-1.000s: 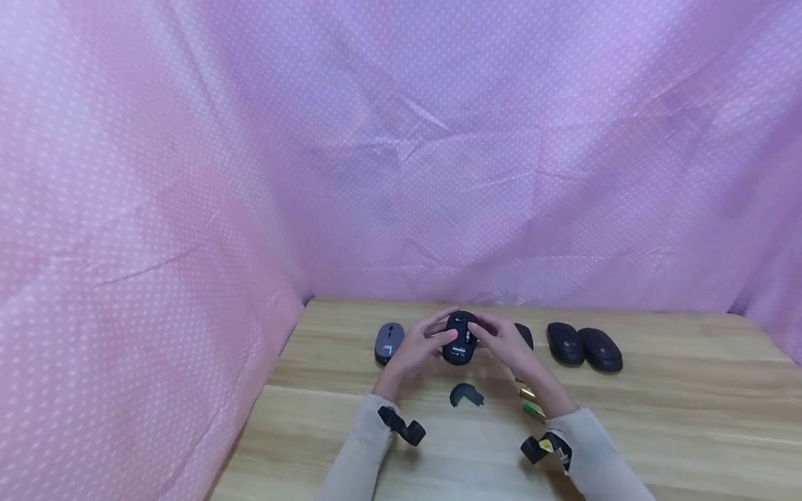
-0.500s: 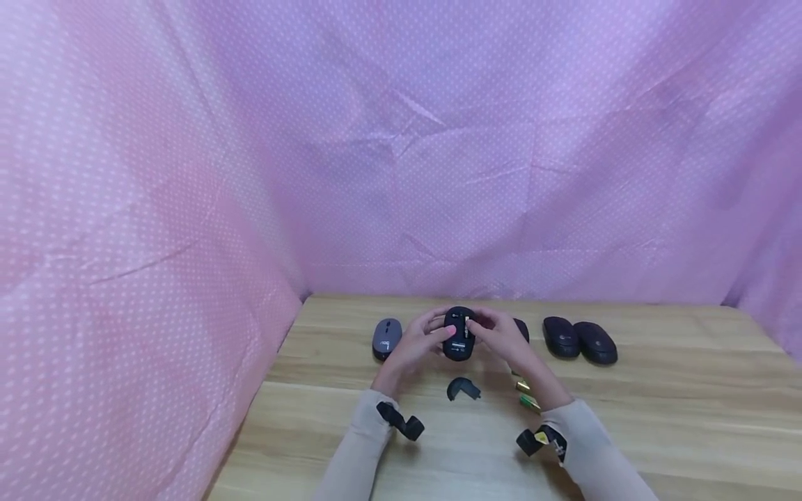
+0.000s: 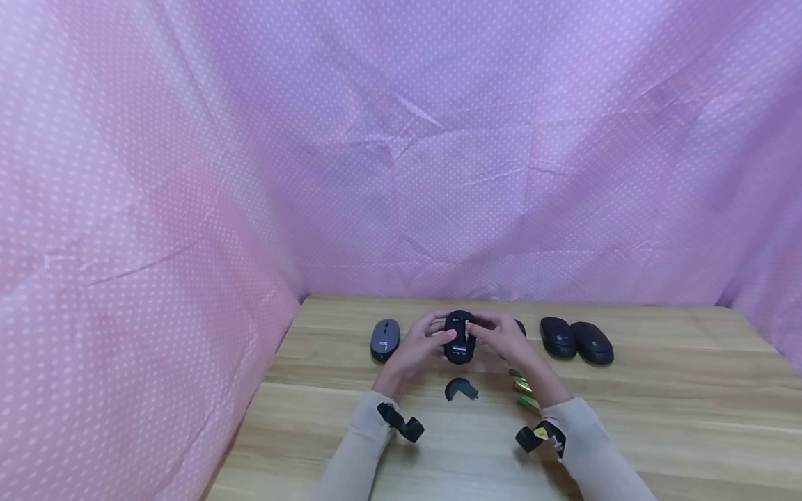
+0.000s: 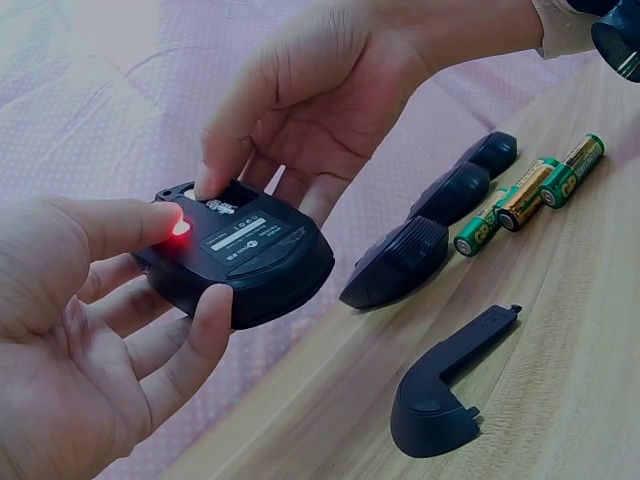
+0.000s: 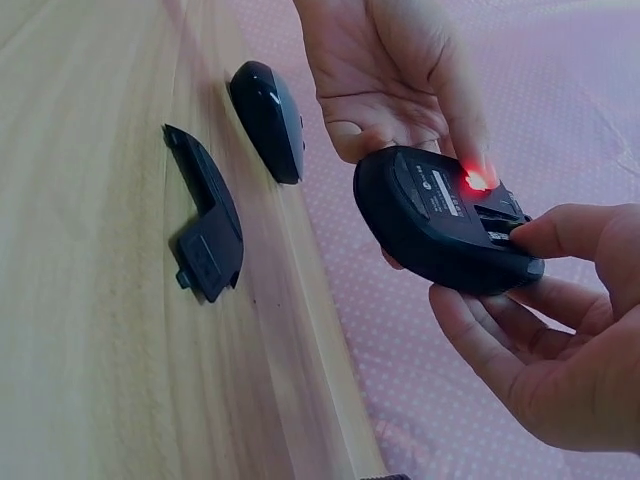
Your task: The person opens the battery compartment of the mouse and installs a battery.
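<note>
A black computer mouse (image 3: 460, 351) is held above the table with its underside turned up and its battery slot uncovered. My left hand (image 3: 418, 346) grips its left side, the thumb lying on the underside beside a glowing red light (image 5: 476, 181). My right hand (image 3: 501, 337) holds the other side, fingers curled below and thumb (image 5: 560, 230) pressing at the slot. A battery (image 3: 466, 327) shows as a gold strip in the slot, partly hidden by that thumb. The curved black battery cover (image 4: 435, 400) lies on the table nearer me.
Three loose batteries (image 4: 525, 195) lie beneath my right forearm. A grey mouse (image 3: 385, 339) stands left of my hands. Two dark mice (image 3: 557, 337) sit to the right, and another (image 4: 400, 262) is partly hidden behind my right hand. A pink dotted curtain (image 3: 401, 174) hangs behind the wooden table (image 3: 301, 403).
The gold strip of the battery in the slot shows more plainly than one second ago. My right thumb has shifted slightly at the slot; both hands keep their hold on the mouse.
</note>
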`<state>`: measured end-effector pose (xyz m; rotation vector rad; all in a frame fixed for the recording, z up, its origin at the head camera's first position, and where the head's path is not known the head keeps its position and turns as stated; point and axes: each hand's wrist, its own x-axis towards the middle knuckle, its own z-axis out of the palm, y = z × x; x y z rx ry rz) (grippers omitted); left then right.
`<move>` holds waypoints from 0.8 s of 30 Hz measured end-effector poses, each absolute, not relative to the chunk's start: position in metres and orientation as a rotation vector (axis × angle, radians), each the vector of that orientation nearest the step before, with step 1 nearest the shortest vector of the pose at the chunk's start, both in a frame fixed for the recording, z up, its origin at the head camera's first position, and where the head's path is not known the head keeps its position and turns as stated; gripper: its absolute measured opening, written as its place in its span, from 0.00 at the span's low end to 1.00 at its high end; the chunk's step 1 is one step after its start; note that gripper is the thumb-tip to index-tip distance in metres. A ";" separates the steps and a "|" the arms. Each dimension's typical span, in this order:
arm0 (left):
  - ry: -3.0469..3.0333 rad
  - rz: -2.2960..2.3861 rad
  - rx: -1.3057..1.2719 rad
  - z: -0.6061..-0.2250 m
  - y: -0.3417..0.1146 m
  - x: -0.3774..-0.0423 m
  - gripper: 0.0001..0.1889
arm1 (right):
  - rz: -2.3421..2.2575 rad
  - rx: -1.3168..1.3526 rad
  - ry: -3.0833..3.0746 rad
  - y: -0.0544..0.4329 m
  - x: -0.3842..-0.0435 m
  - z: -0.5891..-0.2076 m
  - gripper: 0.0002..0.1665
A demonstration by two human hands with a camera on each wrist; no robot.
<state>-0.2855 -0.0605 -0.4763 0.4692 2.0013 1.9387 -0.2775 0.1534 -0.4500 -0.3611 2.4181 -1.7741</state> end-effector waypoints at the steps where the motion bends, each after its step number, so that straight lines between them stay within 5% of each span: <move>1: 2.002 1.936 0.464 -0.476 -0.061 -0.286 0.24 | -1.770 -0.363 2.413 0.153 -0.278 -0.450 0.26; 24: 2.044 1.976 0.333 -0.472 -0.070 -0.292 0.24 | -1.760 -0.404 2.376 0.149 -0.281 -0.444 0.27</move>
